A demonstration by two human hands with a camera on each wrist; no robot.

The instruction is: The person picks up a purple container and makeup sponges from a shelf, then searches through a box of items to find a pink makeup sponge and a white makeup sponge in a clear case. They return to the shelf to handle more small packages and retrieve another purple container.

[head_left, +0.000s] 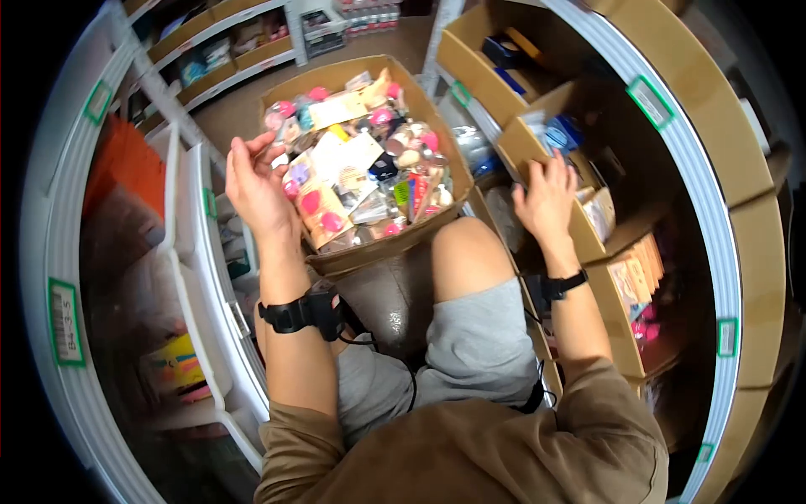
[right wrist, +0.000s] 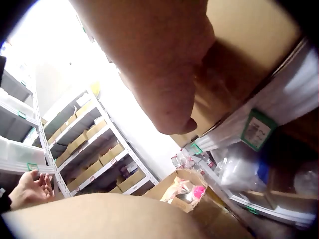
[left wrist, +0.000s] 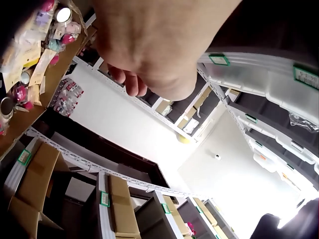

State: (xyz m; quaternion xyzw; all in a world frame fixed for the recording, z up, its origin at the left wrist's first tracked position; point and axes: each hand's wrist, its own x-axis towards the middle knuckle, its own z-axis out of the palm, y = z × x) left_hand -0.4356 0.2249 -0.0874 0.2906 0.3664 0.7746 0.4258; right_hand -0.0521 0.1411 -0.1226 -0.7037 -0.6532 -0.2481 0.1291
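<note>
The left hand (head_left: 262,191) is raised over the left rim of a large cardboard box (head_left: 445,134) full of small packaged items, its fingers loosely bent with nothing in them. On the right, the right hand (head_left: 547,200) reaches over the front wall of a cardboard shelf bin (head_left: 537,160), fingers spread near a blue package (head_left: 562,133). Whether its fingertips touch anything cannot be told. In the right wrist view the right hand (right wrist: 159,69) hides most of what lies beyond it.
White shelving with clear plastic bins (head_left: 180,277) runs along the left. More cardboard bins (head_left: 617,311) line the right shelf, one holding card packs (head_left: 634,281). Bottled packs (head_left: 369,15) stand at the far end. The person's knee (head_left: 472,256) is just below the large box.
</note>
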